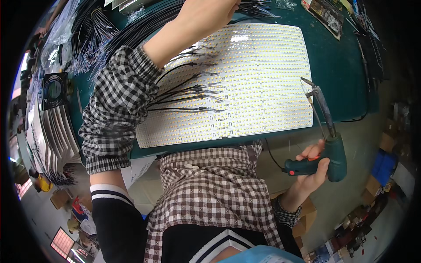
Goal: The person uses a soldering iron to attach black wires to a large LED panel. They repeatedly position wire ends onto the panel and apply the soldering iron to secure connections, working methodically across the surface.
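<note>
My right hand [312,168] is wrapped round the green handle of a gun-shaped soldering iron [335,158], a finger at its red trigger. The iron's tip points up and left, close to the right edge of a white LED board panel [267,83]. My left hand [208,15] reaches across the panel to the far side of the table, beside the tips of a bundle of black wires [144,22]. Its fingers look curled together, partly cut off by the upper edge; what they hold is hidden. Several short black wire leads [188,90] lie on the panel's left half.
A green work table [337,65] carries the panel. At the left are a black fan [55,90], stacked white strips [50,136] and more bundled wires [94,37]. A dark, worn flat block [323,16] lies at the far right. A black cord [272,155] hangs from the iron's handle.
</note>
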A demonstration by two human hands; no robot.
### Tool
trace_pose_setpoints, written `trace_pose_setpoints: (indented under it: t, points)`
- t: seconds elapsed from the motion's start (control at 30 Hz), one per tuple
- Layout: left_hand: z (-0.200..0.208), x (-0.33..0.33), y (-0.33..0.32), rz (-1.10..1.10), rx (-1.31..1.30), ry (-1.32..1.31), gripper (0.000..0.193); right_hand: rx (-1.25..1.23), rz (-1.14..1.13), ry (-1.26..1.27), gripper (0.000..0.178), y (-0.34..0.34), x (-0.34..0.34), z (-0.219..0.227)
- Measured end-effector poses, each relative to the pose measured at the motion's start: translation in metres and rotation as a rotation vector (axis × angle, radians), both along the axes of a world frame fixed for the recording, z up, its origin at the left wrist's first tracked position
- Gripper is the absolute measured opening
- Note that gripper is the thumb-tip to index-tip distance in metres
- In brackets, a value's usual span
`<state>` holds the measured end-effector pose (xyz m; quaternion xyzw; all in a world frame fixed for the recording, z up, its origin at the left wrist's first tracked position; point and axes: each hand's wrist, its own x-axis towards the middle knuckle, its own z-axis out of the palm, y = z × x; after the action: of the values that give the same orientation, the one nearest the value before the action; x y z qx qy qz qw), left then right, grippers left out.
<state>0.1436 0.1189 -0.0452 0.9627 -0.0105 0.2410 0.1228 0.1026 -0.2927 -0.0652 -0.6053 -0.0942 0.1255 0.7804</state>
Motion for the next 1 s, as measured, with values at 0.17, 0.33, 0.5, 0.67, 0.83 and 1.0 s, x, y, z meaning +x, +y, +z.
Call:
trace_pose_setpoints:
  t: [0.17, 0.33, 0.5, 0.67, 0.83, 1.0]
  points:
    - [0.027, -0.026, -0.019, 0.052, 0.039, 0.002, 0.012, 0.010, -0.008, 0.012, 0.059, -0.005, -0.002, -0.002]
    - [0.037, -0.087, -0.060, 0.014, 0.060, -0.026, 0.012, 0.012, -0.025, 0.018, 0.059, -0.008, -0.004, -0.001]
    - [0.006, -0.139, -0.101, 0.031, -0.373, 0.185, 0.014, 0.030, 0.024, 0.038, 0.061, -0.001, -0.004, -0.001]
    - [0.000, -0.149, -0.110, 0.058, -0.293, 0.208, 0.018, 0.013, 0.010, 0.017, 0.062, -0.002, -0.008, 0.002]
    - [0.003, -0.120, -0.117, -0.088, -0.290, 0.186, 0.024, 0.006, -0.004, 0.012, 0.062, -0.004, -0.010, 0.002]
    - [-0.018, -0.098, -0.114, -0.288, -0.214, 0.220, 0.021, 0.021, 0.005, -0.014, 0.063, -0.003, -0.014, 0.001]
